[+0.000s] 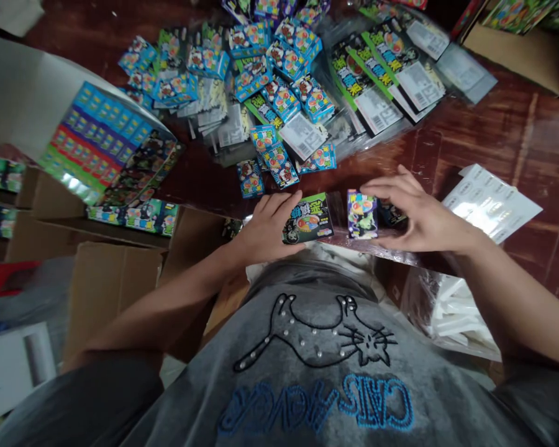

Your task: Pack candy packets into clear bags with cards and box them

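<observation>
At the table's near edge, my left hand (pixel 272 230) lies over the left end of a black and green printed packet (pixel 310 217), fingers resting on it. A clear plastic part extends from the packet's right side. Just right of that stands or lies a small purple box (pixel 362 215) with a colourful front. My right hand (pixel 403 211) curves around the box's right side, thumb and fingers apart, fingertips near its upper corner. Whether they grip the box is hard to tell. Another dark packet shows partly beneath the right palm.
Several blue boxes (pixel 279 99) and bagged packets (pixel 382 68) lie across the dark red table (pixel 484 143). A sheet of clear stickers (pixel 494 202) is at right. Left are a multicoloured display box (pixel 102 139) and open cartons (pixel 114 279); a plastic bag (pixel 456 310) hangs below right.
</observation>
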A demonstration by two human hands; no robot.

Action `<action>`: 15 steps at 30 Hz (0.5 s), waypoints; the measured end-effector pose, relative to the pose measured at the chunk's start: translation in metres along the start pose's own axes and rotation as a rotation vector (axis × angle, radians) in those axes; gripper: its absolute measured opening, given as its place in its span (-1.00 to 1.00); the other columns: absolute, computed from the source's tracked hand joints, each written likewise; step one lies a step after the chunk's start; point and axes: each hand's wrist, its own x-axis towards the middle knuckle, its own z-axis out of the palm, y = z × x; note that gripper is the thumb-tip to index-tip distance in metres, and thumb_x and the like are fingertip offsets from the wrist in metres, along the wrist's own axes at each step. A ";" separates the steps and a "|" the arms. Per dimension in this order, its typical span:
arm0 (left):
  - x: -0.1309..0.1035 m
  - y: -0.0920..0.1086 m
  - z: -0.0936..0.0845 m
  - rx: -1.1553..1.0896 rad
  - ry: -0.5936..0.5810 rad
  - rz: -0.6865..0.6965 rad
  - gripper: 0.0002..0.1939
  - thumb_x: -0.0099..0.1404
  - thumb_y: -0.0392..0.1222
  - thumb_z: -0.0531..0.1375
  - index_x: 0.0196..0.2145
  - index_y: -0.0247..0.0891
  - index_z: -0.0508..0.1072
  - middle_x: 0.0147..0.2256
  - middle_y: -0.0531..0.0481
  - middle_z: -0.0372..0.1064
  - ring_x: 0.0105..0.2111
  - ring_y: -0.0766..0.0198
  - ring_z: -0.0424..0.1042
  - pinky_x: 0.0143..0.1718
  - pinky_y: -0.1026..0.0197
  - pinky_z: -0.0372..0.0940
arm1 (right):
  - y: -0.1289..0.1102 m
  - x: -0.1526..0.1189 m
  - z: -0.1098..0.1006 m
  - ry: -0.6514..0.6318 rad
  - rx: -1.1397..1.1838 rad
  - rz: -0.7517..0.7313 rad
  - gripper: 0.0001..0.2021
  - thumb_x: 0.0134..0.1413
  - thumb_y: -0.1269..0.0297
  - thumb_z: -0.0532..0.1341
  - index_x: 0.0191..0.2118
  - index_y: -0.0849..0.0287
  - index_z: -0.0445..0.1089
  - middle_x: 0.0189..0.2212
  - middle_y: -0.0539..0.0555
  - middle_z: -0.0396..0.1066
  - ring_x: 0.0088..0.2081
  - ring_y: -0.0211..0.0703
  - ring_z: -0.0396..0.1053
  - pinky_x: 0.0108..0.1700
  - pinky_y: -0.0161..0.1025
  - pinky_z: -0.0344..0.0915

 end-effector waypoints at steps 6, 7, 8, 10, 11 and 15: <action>0.000 -0.005 -0.008 0.014 -0.051 0.120 0.22 0.21 0.13 0.49 0.57 -0.17 -0.10 0.35 -0.35 0.19 0.33 -0.28 0.25 0.41 -0.31 0.15 | -0.006 0.015 -0.012 -0.293 0.134 -0.115 -0.22 0.17 -0.02 0.42 0.46 0.01 0.30 0.33 0.19 0.41 0.29 0.17 0.37 0.38 0.20 0.25; -0.001 -0.004 -0.009 0.010 -0.064 0.127 0.22 0.21 0.11 0.49 0.57 -0.16 -0.09 0.36 -0.35 0.19 0.33 -0.28 0.25 0.41 -0.31 0.16 | -0.005 0.016 -0.010 -0.267 0.105 -0.107 -0.23 0.17 -0.03 0.42 0.45 0.01 0.30 0.33 0.20 0.41 0.29 0.18 0.37 0.39 0.23 0.22; -0.002 -0.002 -0.010 -0.002 -0.074 0.128 0.21 0.21 0.09 0.49 0.57 -0.15 -0.09 0.36 -0.33 0.18 0.33 -0.27 0.25 0.41 -0.32 0.16 | -0.004 0.017 -0.008 -0.231 0.073 -0.096 -0.23 0.18 -0.04 0.41 0.45 0.01 0.30 0.33 0.20 0.41 0.28 0.20 0.36 0.40 0.27 0.19; -0.004 0.003 -0.012 -0.040 -0.077 0.114 0.19 0.21 0.07 0.48 0.57 -0.11 -0.10 0.37 -0.30 0.17 0.34 -0.24 0.24 0.42 -0.31 0.16 | -0.004 0.018 -0.004 -0.146 0.013 -0.074 -0.22 0.19 -0.08 0.40 0.46 -0.01 0.29 0.33 0.19 0.41 0.26 0.22 0.37 0.44 0.40 0.09; -0.004 0.005 -0.012 -0.056 -0.063 0.104 0.19 0.21 0.06 0.48 0.57 -0.10 -0.10 0.36 -0.29 0.18 0.34 -0.23 0.25 0.42 -0.30 0.17 | -0.004 0.017 -0.002 -0.104 -0.016 -0.062 -0.22 0.20 -0.10 0.40 0.47 -0.03 0.28 0.32 0.18 0.42 0.24 0.24 0.37 0.47 0.47 0.00; -0.002 0.010 -0.010 -0.068 0.008 0.071 0.20 0.18 0.06 0.50 0.56 -0.09 -0.08 0.33 -0.26 0.20 0.33 -0.21 0.25 0.42 -0.27 0.19 | -0.009 0.017 0.004 -0.026 -0.108 -0.022 -0.18 0.20 -0.18 0.39 0.50 -0.11 0.25 0.33 0.14 0.42 0.25 0.31 0.36 0.50 0.65 -0.35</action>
